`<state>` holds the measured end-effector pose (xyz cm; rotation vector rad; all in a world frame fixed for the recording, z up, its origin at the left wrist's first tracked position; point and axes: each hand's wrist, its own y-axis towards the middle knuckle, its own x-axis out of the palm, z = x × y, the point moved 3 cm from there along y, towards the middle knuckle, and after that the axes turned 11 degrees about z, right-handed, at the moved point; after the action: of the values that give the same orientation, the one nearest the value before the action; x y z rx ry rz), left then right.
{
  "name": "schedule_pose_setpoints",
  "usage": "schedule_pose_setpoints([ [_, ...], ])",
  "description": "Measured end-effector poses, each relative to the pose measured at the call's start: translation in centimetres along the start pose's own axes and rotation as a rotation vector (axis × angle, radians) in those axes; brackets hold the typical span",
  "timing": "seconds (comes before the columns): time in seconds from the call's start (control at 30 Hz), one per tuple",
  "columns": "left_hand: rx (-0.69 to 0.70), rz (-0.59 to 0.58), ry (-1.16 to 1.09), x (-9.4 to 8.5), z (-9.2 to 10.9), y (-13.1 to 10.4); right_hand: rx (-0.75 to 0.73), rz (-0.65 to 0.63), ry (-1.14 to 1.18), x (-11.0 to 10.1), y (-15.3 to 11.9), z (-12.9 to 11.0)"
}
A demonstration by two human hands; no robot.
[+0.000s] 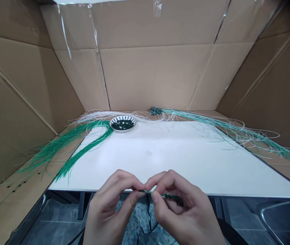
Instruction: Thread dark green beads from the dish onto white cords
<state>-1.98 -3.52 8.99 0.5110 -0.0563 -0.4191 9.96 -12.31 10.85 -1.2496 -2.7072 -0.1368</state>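
Both of my hands are raised at the table's front edge, close together with fingertips nearly meeting. Between thumb and forefinger, my left hand [116, 200] pinches one end of a thin green cord [147, 192]. My right hand [182, 200] is closed on the same cord a little to the right. Small dark green beads or knots [169, 196] show along the piece inside the right fingers; which of the two I cannot tell. The rest of it is hidden by the fingers.
A patterned bowl [123, 130] of tiny dark green pieces stands at the back of the white tabletop [155, 156]. Green strands [83, 151] lie at left, white threads [101, 116] behind. A dark-headed strand bundle [203, 118] stretches right. Cardboard walls [155, 75] enclose the table.
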Motion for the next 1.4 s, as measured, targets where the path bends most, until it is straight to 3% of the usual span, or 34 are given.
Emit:
schedule_pose_setpoints([
  [0.3,0.047,0.013,0.017,0.2,0.2,0.0,-0.064,0.002,-0.135,-0.4,0.3,0.2],
  [0.43,0.054,0.081,0.018,0.3,0.5,0.1,-0.154,0.025,-0.201,-0.4,0.0,0.0],
  [0.63,0.079,0.064,0.058,0.4,0.7,0.0,-0.258,0.001,-0.215,-0.4,0.0,-0.1],
  [0.77,-0.100,0.087,-0.093,0.4,0.0,0.1,-0.079,-0.128,-0.120,-0.6,0.9,0.6],
  [0.83,-0.222,0.042,-0.189,0.4,-0.7,0.3,0.012,-0.219,-0.019,-0.6,1.5,1.3],
  [1.0,-0.308,-0.028,-0.318,0.3,-2.0,0.9,0.030,-0.350,0.178,-0.5,2.7,2.8],
  [1.13,-0.314,-0.021,-0.347,0.5,-2.2,0.9,0.008,-0.326,0.166,-0.6,2.8,3.3],
  [1.4,-0.344,0.104,-0.412,0.7,-2.6,0.9,0.039,-0.218,0.188,-0.3,2.6,3.3],
])
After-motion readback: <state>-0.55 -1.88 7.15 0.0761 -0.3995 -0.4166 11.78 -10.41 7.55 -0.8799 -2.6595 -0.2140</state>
